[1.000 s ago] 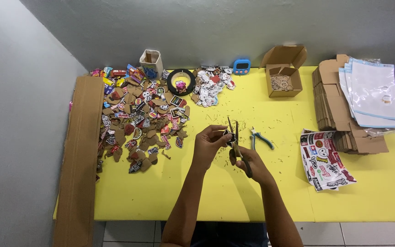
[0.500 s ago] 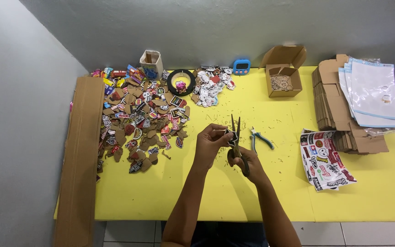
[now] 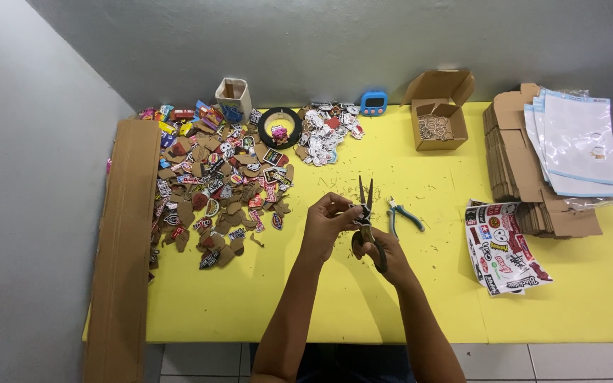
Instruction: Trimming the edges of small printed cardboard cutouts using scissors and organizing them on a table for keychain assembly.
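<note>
The left hand (image 3: 326,218) pinches a small, pale printed cut-out piece (image 3: 355,212) between thumb and curled fingertips, holding it above the middle of the yellow table (image 3: 363,298). The right hand (image 3: 379,248) is closed through the dark loops of a pair of black-handled metal scissors (image 3: 365,213), whose blades point away from the person and stand slightly parted, right against the held piece (whether the edges are actually biting into it is too small to tell).

Just to the right of the scissors, flat on the table, lie small pliers with teal handles (image 3: 404,215). Fine brown scraps are scattered over the yellow surface around both hands. Further right sits a printed sticker sheet with many small colourful designs (image 3: 504,247), and beyond it a stack of flat brown cardboard blanks (image 3: 516,152) with clear plastic pouches edged in blue (image 3: 576,142) on top.

To the left spreads a wide heap of brown cardboard-backed sticker cut-outs (image 3: 214,188), bordered by a long strip of brown corrugated cardboard (image 3: 123,241) along the table's left edge. At the far edge are a small white cup (image 3: 233,99), a black tape ring (image 3: 280,128), a smaller pile of white-edged cut-outs (image 3: 324,131), a blue digital timer (image 3: 374,103) and an open brown cardboard box of metal rings (image 3: 435,113).
</note>
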